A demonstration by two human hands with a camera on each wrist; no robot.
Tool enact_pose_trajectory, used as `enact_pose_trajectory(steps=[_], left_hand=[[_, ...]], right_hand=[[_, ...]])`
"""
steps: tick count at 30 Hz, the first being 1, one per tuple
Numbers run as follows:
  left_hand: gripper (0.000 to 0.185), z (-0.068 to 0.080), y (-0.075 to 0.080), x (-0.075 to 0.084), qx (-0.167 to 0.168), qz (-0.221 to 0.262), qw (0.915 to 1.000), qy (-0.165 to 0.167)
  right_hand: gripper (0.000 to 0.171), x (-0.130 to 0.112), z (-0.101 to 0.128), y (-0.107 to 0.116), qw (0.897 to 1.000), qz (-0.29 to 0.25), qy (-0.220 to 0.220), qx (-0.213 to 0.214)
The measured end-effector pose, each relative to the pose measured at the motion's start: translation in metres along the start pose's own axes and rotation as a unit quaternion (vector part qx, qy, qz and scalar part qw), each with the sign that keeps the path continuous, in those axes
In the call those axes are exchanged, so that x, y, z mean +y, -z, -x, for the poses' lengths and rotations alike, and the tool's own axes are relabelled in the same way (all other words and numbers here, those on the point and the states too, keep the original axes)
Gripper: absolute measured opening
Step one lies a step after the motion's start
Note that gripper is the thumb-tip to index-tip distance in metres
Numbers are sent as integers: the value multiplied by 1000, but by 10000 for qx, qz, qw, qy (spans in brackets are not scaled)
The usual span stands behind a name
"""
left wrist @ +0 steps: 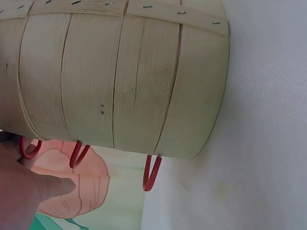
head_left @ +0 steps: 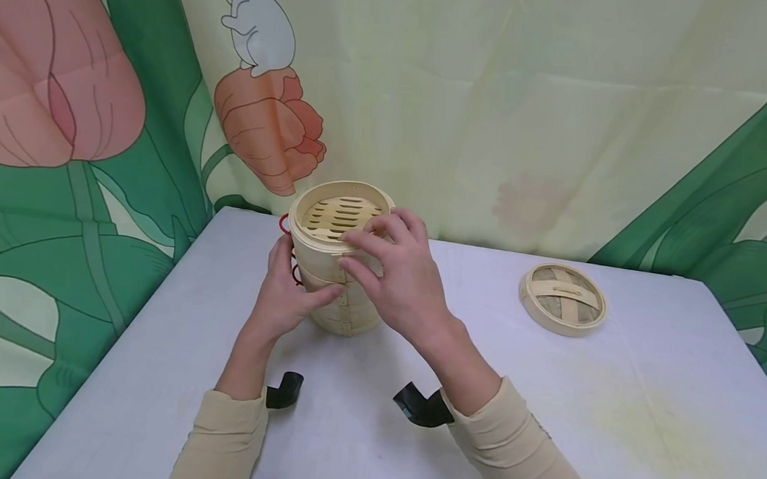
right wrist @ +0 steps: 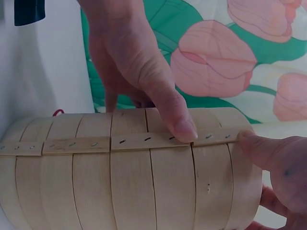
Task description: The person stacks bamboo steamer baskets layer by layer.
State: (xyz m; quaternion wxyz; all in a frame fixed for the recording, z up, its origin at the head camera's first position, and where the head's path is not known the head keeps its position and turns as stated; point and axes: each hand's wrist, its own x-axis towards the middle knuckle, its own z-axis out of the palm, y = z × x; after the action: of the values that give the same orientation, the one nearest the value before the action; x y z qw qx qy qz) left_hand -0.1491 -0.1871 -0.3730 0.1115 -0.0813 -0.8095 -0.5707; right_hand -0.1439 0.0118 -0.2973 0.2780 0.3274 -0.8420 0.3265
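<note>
A stack of round bamboo steamer baskets [head_left: 347, 316] stands upright on the table, with the top basket [head_left: 335, 219] uncovered, showing its slatted floor. My left hand [head_left: 283, 292] holds the stack by its left side, thumb across the front below the top basket's edge. At the front right of the top rim, my right hand [head_left: 404, 277] grips with thumb outside and bent fingers at the rim. Both thumbs lie along the stapled seam [right wrist: 129, 141] in the right wrist view. Red loops [left wrist: 151, 175] stick out of the stack's side.
Off to the right on the white table [head_left: 609, 396] lies the round bamboo lid [head_left: 565, 300] with crossed strips and a strap handle. A printed curtain [head_left: 461, 128] hangs right behind the table. Black wrist mounts [head_left: 423, 406] jut from both sleeves.
</note>
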Motion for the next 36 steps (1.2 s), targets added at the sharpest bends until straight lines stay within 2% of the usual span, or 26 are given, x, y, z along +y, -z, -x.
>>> enact_pose_trajectory(steps=[5,12,23,29,36], left_hand=[[106,0,1,0,1,6,10000,-81],[107,0,3,0,-15,-13,10000,85],[107,-1,-2,-2,-50,168,9998,92],[108,-1,-3,-1,-44,211,9997,-85],[109,-2,0,1,-12,345,9994,1]], right_hand=[[24,0,0,0,10000,44,-9,-2],[25,2,0,-1,9999,-90,134,-13],[33,8,6,2,9987,-414,284,-67],[38,14,13,7,9940,-972,278,412],[37,24,21,24,9894,-992,197,1040]])
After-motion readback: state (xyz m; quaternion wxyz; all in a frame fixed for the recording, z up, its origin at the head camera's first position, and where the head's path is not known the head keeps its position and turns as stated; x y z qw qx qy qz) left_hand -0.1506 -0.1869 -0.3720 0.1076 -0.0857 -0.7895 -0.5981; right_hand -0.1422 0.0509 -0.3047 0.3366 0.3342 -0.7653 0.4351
